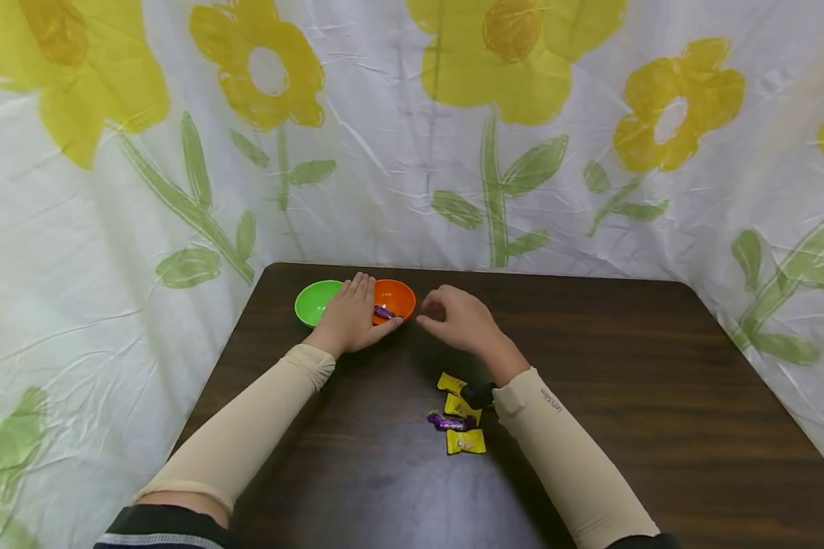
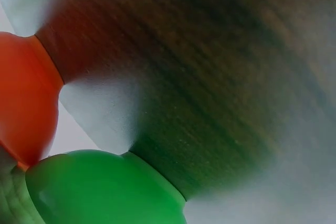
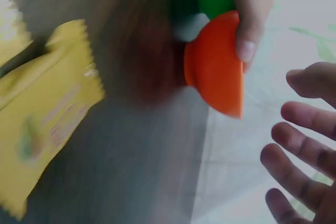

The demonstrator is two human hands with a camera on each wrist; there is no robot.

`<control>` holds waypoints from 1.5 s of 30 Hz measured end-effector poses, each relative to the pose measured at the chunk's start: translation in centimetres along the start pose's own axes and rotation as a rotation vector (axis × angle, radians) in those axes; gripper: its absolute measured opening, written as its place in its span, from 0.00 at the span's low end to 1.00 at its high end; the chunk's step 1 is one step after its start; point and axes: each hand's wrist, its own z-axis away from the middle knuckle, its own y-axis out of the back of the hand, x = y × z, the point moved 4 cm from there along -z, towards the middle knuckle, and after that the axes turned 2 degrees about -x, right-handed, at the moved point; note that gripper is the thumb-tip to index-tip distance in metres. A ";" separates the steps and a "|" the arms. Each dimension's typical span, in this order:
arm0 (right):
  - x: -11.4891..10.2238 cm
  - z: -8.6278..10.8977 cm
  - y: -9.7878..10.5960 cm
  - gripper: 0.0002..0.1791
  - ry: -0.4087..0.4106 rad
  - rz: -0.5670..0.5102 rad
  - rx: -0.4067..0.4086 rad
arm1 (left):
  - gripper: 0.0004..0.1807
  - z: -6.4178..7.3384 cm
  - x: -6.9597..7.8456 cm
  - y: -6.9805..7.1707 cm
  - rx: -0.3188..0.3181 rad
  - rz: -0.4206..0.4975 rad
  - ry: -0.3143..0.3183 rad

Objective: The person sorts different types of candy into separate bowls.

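My left hand point(image 1: 352, 320) lies across the green bowl point(image 1: 310, 303) and the orange bowl point(image 1: 400, 293), which stand side by side. Its fingers are straight, and in the right wrist view its thumb point(image 3: 247, 45) rests at the orange bowl's rim. A candy in a purple wrapper point(image 1: 384, 313) lies inside the orange bowl. The left hand hides part of both bowls. Just right of the orange bowl, my right hand point(image 1: 465, 319) hovers with loosely bent, spread fingers and nothing in them.
Several yellow-wrapped candies point(image 1: 465, 441) and a purple-wrapped candy point(image 1: 451, 422) lie in a loose column on the dark wooden table point(image 1: 625, 396), near the right wrist. A white curtain point(image 1: 378, 152) with yellow flowers hangs behind the table's far edge.
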 end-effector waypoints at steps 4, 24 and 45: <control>0.7 2.1 0.5 0.14 -0.005 -0.014 -0.061 | 0.60 -0.1 0.1 0.1 -0.008 0.009 0.003; 4.3 12.1 -0.4 0.09 0.017 0.050 -0.253 | 0.60 0.0 0.0 -0.1 -0.025 -0.022 0.005; 5.1 13.6 -0.9 0.06 -0.017 0.110 -0.262 | 0.60 -0.1 0.0 0.1 -0.018 -0.031 0.005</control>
